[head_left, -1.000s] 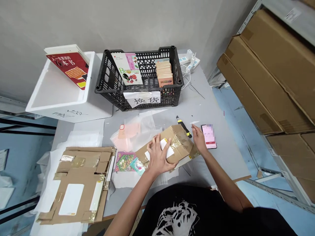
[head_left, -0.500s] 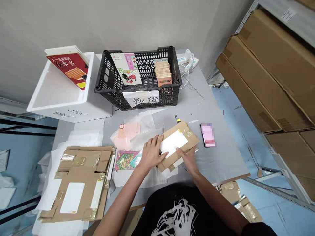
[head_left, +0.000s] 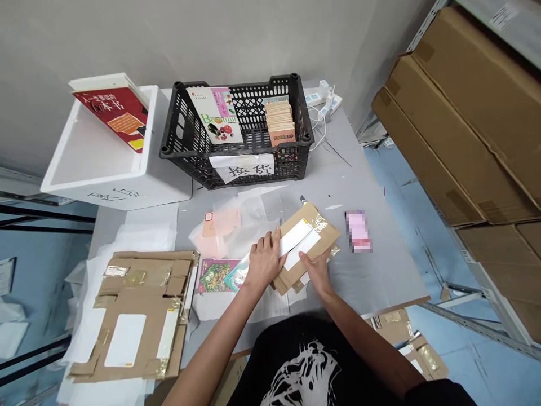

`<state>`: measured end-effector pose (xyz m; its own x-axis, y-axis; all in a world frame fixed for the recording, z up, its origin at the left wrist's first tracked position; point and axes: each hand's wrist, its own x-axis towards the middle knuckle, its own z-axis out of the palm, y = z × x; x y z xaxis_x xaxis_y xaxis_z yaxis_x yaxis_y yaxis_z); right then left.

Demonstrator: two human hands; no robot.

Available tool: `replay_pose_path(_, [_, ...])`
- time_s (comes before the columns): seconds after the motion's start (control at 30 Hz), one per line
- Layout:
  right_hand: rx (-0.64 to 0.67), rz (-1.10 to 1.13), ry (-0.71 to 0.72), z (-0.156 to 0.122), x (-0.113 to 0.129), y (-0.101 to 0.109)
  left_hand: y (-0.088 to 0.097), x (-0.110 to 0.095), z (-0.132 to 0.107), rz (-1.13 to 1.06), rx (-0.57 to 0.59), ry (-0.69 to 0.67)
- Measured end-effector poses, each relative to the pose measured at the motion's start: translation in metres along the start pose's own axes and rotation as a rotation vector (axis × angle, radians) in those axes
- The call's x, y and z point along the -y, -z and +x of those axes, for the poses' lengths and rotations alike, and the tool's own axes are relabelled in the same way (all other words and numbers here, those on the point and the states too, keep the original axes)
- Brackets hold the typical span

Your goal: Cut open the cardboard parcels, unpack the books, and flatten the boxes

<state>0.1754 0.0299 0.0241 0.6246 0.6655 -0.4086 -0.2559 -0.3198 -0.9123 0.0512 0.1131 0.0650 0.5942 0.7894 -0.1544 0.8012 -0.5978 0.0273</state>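
Both my hands rest on a flat cardboard package (head_left: 306, 245) near the middle of the grey table (head_left: 380, 265). Its top carries white paper labels (head_left: 296, 243) and clear tape. My left hand (head_left: 264, 262) presses its left edge, with the fingertips against the label. My right hand (head_left: 315, 272) lies on its near edge, with the fingers on top. A sliver of a utility knife (head_left: 302, 198) shows beyond the package, which hides most of it. To the right, apart from my hands, lies a phone (head_left: 358, 231) with a blurred screen. Picture books (head_left: 215, 276) sit close to my left hand.
A black plastic crate (head_left: 236, 132) holding books stands at the back, with a white foam box (head_left: 114, 163) and red book (head_left: 112, 115) to its left. Clear plastic bags (head_left: 228, 225) and flattened cardboard (head_left: 135, 316) lie on the table. Stacked cardboard boxes (head_left: 456, 124) fill the shelving at right.
The package has been turned over and laid flat, its white labels now upward. Both hands moved onto it. The utility knife is now almost hidden behind it.
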Motion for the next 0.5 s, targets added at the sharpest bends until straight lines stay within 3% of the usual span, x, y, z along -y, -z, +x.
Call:
replay_pose_path(0.2, [-0.005, 0.020, -0.006, 0.000, 0.003, -0.001, 0.007, 0.006, 0.004, 0.044, 0.095, -0.110])
replay_pose_path(0.5, [0.022, 0.013, -0.018, 0.002, -0.001, 0.001, 0.001, 0.016, 0.007, -0.005, 0.059, -0.143])
